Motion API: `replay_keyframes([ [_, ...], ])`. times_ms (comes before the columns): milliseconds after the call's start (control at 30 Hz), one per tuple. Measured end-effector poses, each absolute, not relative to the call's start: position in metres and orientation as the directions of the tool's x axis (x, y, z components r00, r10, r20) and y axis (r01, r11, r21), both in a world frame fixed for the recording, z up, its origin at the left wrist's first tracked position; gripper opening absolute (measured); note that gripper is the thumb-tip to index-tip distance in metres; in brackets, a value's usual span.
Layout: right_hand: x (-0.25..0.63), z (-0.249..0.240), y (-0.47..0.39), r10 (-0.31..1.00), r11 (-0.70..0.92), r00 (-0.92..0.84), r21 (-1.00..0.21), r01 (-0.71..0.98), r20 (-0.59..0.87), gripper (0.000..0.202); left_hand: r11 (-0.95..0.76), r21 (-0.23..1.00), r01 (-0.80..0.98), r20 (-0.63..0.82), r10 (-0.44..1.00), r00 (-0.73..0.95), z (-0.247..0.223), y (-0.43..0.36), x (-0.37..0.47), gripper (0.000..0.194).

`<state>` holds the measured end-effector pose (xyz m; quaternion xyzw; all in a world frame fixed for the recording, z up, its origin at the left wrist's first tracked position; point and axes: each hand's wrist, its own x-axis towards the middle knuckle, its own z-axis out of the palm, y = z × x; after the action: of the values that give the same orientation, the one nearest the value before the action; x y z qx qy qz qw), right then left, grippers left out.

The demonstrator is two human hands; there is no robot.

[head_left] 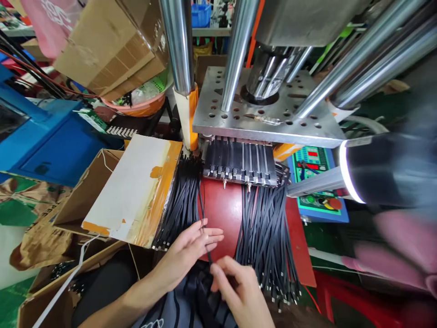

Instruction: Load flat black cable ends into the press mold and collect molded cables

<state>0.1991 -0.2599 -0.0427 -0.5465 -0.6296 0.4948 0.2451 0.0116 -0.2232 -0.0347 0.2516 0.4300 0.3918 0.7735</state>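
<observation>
A thin black cable (pixel 201 200) runs from the bundle side down toward my lap. My right hand (pixel 241 287) pinches its lower part between thumb and index finger. My left hand (pixel 191 243) is stretched out palm-up across the cable, fingers extended and not closed round it. To the left lies a bundle of flat black cables (pixel 180 196) with small metal ends. A second, spread bundle of black cables (pixel 264 228) hangs over the red board (pixel 221 202) on the right, metal ends toward me. Behind my hands, a black slotted fixture (pixel 241 161) sits under the press plate.
A thick steel press plate (pixel 269 125) with upright rods (pixel 239 50) stands ahead. At left, a taped white board (pixel 133 187) rests on an open carton (pixel 85 191). A control panel (pixel 312 168) and a dark cylinder with a glowing ring (pixel 351 171) are at right.
</observation>
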Motion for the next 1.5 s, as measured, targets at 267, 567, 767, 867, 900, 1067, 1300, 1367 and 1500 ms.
replay_keyframes([
  [267, 0.24, -0.076, -0.262, 0.984, -0.181, 0.174, -0.251, 0.951, -0.049, 0.051, 0.57, 0.789, -0.228, -0.423, 0.774, 0.472, -0.048, -0.21, 0.04, 0.053],
  [567, 0.251, -0.06, -0.265, 0.981, -0.193, 0.117, -0.739, 0.646, -0.154, 0.04, 0.599, 0.801, 0.005, -0.529, 0.704, 0.473, -0.058, -0.207, 0.063, 0.072],
  [767, 0.244, -0.045, -0.292, 0.896, -0.27, -0.226, -0.874, 0.405, -0.382, 0.033, 0.697, 0.583, -0.417, -0.462, 0.707, 0.535, -0.04, -0.204, 0.073, 0.048],
  [867, 0.255, -0.033, -0.28, 0.836, -0.355, -0.328, -0.889, 0.288, -0.44, 0.022, 0.66, 0.645, -0.384, -0.359, 0.706, 0.61, -0.033, -0.215, 0.066, 0.044],
  [900, 0.256, -0.029, -0.271, 0.836, -0.395, -0.324, -0.896, 0.203, -0.442, 0.027, 0.637, 0.692, -0.338, -0.334, 0.699, 0.633, -0.032, -0.22, 0.062, 0.045],
  [1067, 0.231, -0.024, -0.227, 0.939, -0.342, 0.005, -0.932, -0.12, -0.345, 0.04, 0.531, 0.847, -0.007, -0.41, 0.664, 0.625, -0.032, -0.241, 0.042, 0.057],
  [1300, 0.204, -0.03, -0.223, 0.997, -0.071, -0.004, -0.995, 0.074, -0.072, 0.039, 0.029, 0.976, 0.214, -0.125, 0.884, 0.451, 0.007, -0.175, 0.034, 0.038],
  [1367, 0.201, -0.031, -0.225, 0.999, -0.026, -0.022, -0.992, 0.122, -0.029, 0.041, -0.082, 0.98, 0.181, -0.015, 0.877, 0.48, 0.018, -0.151, 0.037, 0.033],
  [1500, 0.198, -0.035, -0.228, 0.997, 0.035, 0.062, -0.981, 0.193, 0.048, 0.033, -0.15, 0.977, 0.15, 0.044, 0.837, 0.546, 0.026, -0.13, 0.041, 0.037],
])
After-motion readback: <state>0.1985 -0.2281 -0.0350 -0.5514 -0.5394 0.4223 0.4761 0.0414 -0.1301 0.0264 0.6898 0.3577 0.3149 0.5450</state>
